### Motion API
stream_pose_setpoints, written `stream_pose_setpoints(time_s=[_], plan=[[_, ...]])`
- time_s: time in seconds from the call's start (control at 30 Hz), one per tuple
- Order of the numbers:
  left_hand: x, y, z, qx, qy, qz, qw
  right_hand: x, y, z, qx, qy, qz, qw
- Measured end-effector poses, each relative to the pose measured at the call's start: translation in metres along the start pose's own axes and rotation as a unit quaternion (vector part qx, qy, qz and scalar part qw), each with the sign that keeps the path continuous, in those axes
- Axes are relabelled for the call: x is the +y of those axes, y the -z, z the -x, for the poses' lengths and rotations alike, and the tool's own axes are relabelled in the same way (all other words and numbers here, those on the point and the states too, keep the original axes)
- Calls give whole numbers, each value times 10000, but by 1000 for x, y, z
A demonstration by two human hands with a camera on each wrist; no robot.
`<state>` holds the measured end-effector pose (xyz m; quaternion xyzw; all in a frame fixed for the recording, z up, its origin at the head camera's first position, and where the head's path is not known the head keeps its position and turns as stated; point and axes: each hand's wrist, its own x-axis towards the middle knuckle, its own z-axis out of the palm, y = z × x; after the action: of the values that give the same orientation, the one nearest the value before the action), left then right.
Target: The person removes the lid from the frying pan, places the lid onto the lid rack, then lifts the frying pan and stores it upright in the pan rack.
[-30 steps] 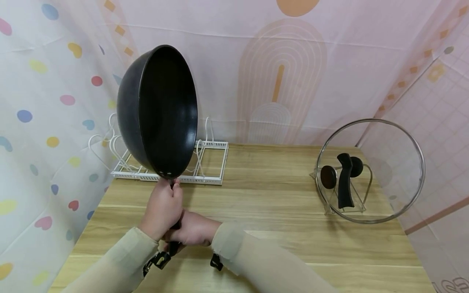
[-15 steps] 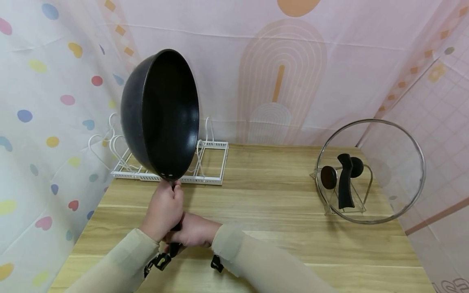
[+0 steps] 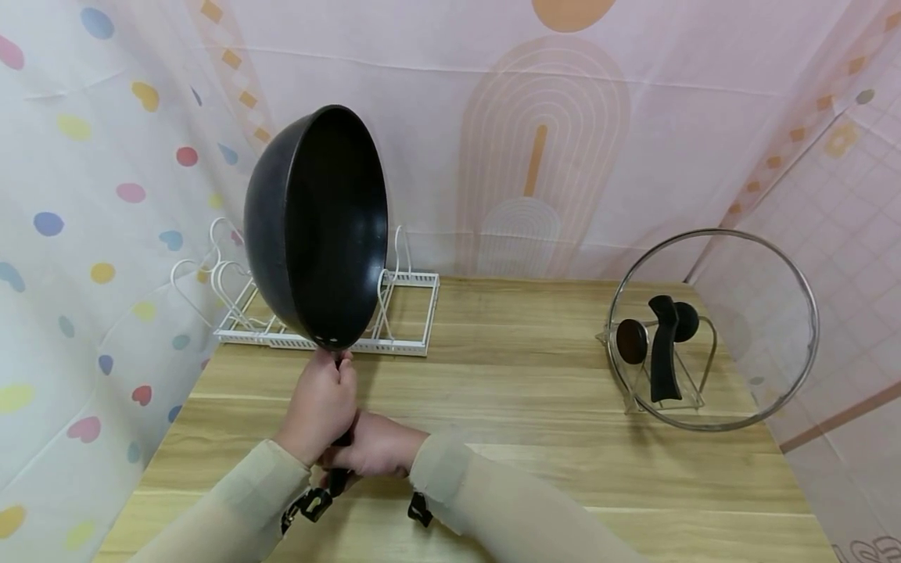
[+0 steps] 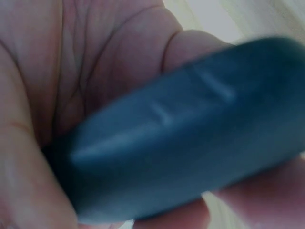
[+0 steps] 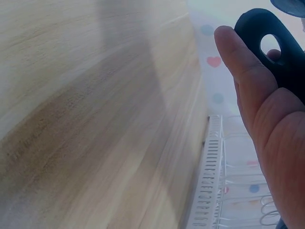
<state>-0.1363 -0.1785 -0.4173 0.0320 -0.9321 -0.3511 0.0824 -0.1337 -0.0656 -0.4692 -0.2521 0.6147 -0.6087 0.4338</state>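
In the head view a black wok (image 3: 334, 227) is held on its side, its hollow facing right and its handle toward me. My left hand (image 3: 322, 403) grips the handle close to the pan. Lower down, my right hand (image 3: 376, 444) holds the same handle, partly covered by the left hand. The left wrist view shows the dark handle (image 4: 190, 133) lying across the palm and fingers. In the right wrist view the handle's end with its hanging hole (image 5: 252, 28) shows beside my thumb. Behind the wok, partly hidden by it, sits a white wire rack (image 3: 408, 346).
At the right, a glass lid (image 3: 813, 320) with a steel rim and black handle leans in a small metal wire stand (image 3: 711, 352). The wooden table (image 3: 521, 375) meets patterned curtains (image 3: 542, 156) at the back and sides.
The wok has shifted a little to the right and down in the head view, both hands moving slightly with it. The grip stays the same, and the rack and lid keep their places.
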Motion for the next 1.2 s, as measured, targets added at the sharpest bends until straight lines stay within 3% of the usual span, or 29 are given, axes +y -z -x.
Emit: stream_pose_setpoints(time_s=[1.2], plan=[[-14,-23,4,-245,225,138,9994,25,4,1,59,25,391,9992]])
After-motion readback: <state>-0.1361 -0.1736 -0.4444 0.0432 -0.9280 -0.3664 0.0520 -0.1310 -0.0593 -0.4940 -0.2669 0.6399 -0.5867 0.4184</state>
